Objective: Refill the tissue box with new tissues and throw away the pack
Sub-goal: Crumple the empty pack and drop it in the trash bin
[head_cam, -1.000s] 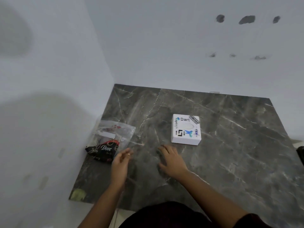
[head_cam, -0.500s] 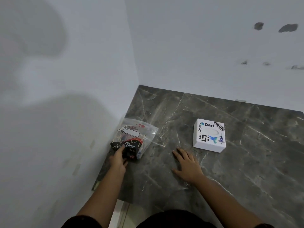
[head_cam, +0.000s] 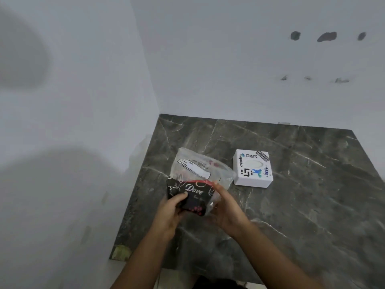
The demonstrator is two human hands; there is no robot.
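Both hands — left hand (head_cam: 168, 213), right hand (head_cam: 226, 211) — now grip the tissue pack (head_cam: 198, 180), lifted beside the tissue box (head_cam: 253, 168).

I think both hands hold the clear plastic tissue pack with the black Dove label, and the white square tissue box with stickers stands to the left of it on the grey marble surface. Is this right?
One detail is wrong. In the head view, the white square tissue box with stickers stands to the right of the clear plastic tissue pack with the black Dove label, not the left. The left hand and right hand do hold it over the grey marble surface.
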